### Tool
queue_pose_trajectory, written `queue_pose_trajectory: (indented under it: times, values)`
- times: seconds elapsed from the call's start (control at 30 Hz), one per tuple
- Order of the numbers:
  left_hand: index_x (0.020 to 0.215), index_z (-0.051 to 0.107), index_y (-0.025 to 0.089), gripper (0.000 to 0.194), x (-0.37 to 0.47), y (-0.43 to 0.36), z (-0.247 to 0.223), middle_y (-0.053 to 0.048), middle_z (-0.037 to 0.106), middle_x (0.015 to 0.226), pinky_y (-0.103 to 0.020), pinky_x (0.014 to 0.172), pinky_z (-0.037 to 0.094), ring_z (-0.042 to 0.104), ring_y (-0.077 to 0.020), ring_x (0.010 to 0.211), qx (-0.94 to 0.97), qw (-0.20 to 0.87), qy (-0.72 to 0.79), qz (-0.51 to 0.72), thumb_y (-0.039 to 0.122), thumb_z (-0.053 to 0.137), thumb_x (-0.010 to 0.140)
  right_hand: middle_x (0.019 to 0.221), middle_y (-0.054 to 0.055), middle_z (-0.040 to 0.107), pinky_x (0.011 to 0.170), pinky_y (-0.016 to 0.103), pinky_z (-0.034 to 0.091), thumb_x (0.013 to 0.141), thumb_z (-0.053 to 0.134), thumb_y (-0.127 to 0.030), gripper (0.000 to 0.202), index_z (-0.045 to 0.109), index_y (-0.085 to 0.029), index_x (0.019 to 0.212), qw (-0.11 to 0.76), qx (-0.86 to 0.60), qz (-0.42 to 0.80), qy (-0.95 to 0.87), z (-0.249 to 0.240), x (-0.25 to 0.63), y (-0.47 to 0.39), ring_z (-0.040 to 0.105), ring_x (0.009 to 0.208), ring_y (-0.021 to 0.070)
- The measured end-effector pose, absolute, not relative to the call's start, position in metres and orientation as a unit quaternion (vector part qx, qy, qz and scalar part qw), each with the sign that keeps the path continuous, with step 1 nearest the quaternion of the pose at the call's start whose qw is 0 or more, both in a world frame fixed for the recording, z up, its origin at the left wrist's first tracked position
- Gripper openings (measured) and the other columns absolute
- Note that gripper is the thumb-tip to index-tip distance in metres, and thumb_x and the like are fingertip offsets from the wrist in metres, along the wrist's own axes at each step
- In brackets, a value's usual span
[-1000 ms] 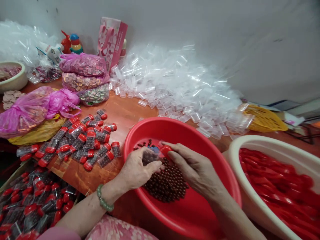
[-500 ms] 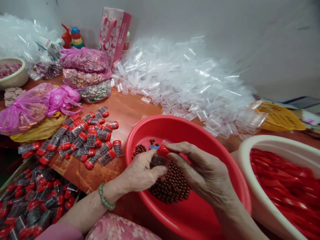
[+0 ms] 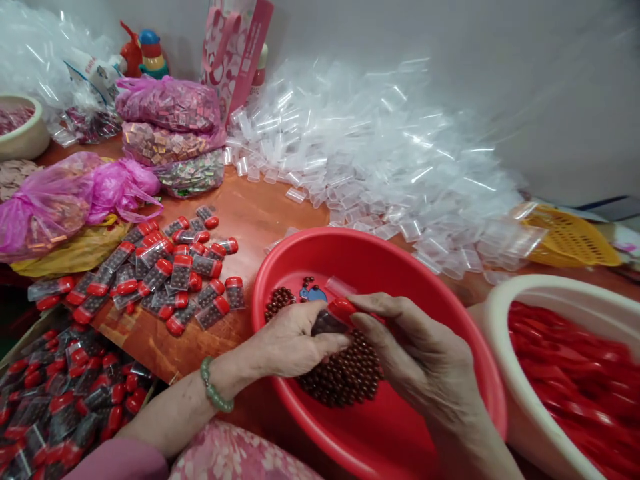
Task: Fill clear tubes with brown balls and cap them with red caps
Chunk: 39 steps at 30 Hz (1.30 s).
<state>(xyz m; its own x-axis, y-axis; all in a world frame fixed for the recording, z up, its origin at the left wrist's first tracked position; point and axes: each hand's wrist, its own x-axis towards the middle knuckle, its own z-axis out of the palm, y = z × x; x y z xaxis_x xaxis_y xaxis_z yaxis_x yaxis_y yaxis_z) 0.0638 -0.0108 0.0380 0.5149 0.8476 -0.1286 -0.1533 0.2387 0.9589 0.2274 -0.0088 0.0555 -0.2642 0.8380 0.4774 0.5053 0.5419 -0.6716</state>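
My left hand (image 3: 295, 340) is closed around a small clear plastic container (image 3: 327, 323) with dark beads in it. At the container's end, the thumb and fingers of my right hand (image 3: 420, 353) pinch a red cap (image 3: 343, 308); whether it is fully seated I cannot tell. Just behind the cap shows a clear plastic tube (image 3: 340, 287), and what supports it is hidden. Both hands are over a red basin (image 3: 370, 247), where a heap of brown beads (image 3: 345, 377) lies beneath them. A smaller cluster of beads (image 3: 279, 301) sits by the basin's left wall.
Filled red-capped containers (image 3: 180, 273) are scattered on the table to the left, with more in a box (image 3: 60, 400) below. Clear empty tubes (image 3: 370, 153) pile along the wall. A white tub (image 3: 500, 320) of red caps stands right. Pink bags (image 3: 170, 107) and a yellow basket (image 3: 575, 233) sit behind.
Both hands have shifted slightly right, still on the container and its cap. More of the clear tube behind the cap shows. The whole view has shifted a little.
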Motion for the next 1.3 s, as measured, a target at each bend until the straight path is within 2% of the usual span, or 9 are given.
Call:
queue_pose_trajectory:
  times: [0.17,0.27,0.4,0.47,0.67,0.9,1.1,1.2,1.3]
  values:
    - [0.081,0.051,0.016,0.006,0.063,-0.011,0.044,0.004,0.047,0.069,-0.023,0.061,0.036,0.043,-0.0079,0.062,0.498,0.72,0.325,0.358,0.016,0.057,0.08,0.089,0.002,0.072,0.071,0.027,0.058,0.087,0.063,-0.019,0.013,0.065,-0.024,0.098,0.434,-0.452,0.215,-0.749,0.051,0.228,-0.012,0.07,0.076,0.0154]
    - [0.079,0.05,0.016,0.019,0.064,-0.011,0.043,0.004,0.047,0.067,-0.022,0.058,0.037,0.043,-0.0072,0.058,0.44,0.764,0.314,0.351,0.028,0.064,0.079,0.088,0.002,0.071,0.072,0.028,0.058,0.088,0.063,-0.021,0.013,0.063,-0.024,0.1,0.426,-0.449,0.144,-0.772,0.05,0.227,-0.015,0.07,0.078,0.0168]
    - [0.071,0.051,0.015,0.044,0.065,-0.009,0.038,0.004,0.049,0.064,-0.022,0.056,0.035,0.043,-0.0063,0.056,0.378,0.799,0.294,0.363,0.053,0.071,0.072,0.099,0.011,0.068,0.07,0.036,0.059,0.085,0.058,-0.058,0.056,0.049,-0.02,0.125,0.336,-0.407,0.034,-0.849,0.053,0.226,-0.014,0.069,0.087,0.0252]
    - [0.068,0.053,0.014,0.051,0.065,-0.008,0.037,0.002,0.052,0.063,-0.022,0.056,0.037,0.047,-0.0072,0.056,0.354,0.819,0.286,0.349,0.06,0.072,0.067,0.102,0.016,0.065,0.068,0.039,0.059,0.084,0.054,-0.064,0.071,0.041,-0.015,0.133,0.296,-0.391,0.005,-0.872,0.054,0.224,-0.011,0.068,0.089,0.0282]
    - [0.067,0.055,0.012,0.055,0.068,-0.003,0.04,0.003,0.055,0.063,-0.022,0.062,0.039,0.049,-0.0062,0.058,0.277,0.855,0.279,0.339,0.059,0.081,0.055,0.092,0.018,0.063,0.063,0.039,0.058,0.087,0.051,-0.038,0.055,0.041,-0.005,0.131,0.258,-0.383,-0.086,-0.882,0.052,0.218,-0.004,0.066,0.081,0.0285]
    - [0.064,0.054,0.013,0.051,0.066,-0.004,0.038,0.003,0.054,0.062,-0.021,0.058,0.037,0.047,-0.0059,0.056,0.305,0.854,0.261,0.331,0.058,0.079,0.061,0.094,0.017,0.062,0.061,0.038,0.056,0.082,0.056,-0.034,0.061,0.039,-0.007,0.134,0.285,-0.362,-0.077,-0.884,0.049,0.22,-0.006,0.064,0.079,0.028]
    - [0.06,0.057,0.013,0.07,0.071,-0.002,0.034,-0.002,0.055,0.054,-0.025,0.056,0.041,0.052,-0.011,0.051,0.257,0.871,0.289,0.302,0.082,0.049,0.07,0.087,0.018,0.063,0.06,0.037,0.055,0.077,0.066,-0.036,0.059,0.047,-0.004,0.123,0.3,-0.366,-0.089,-0.876,0.05,0.212,-0.008,0.062,0.073,0.0267]
    - [0.062,0.056,0.015,0.06,0.079,-0.003,0.034,-0.001,0.055,0.054,-0.026,0.055,0.04,0.05,-0.0122,0.051,0.187,0.857,0.362,0.317,0.071,0.045,0.08,0.086,0.017,0.063,0.059,0.039,0.055,0.08,0.064,-0.036,0.064,0.043,-0.006,0.132,0.28,-0.36,-0.103,-0.884,0.05,0.209,-0.012,0.062,0.072,0.0281]
    - [0.062,0.05,0.018,0.034,0.084,-0.005,0.037,0.003,0.049,0.057,-0.025,0.056,0.037,0.044,-0.011,0.054,0.176,0.805,0.436,0.362,0.042,0.051,0.086,0.086,0.016,0.064,0.06,0.043,0.053,0.079,0.065,-0.039,0.074,0.038,-0.013,0.143,0.259,-0.371,-0.096,-0.887,0.037,0.219,-0.022,0.062,0.073,0.0317]
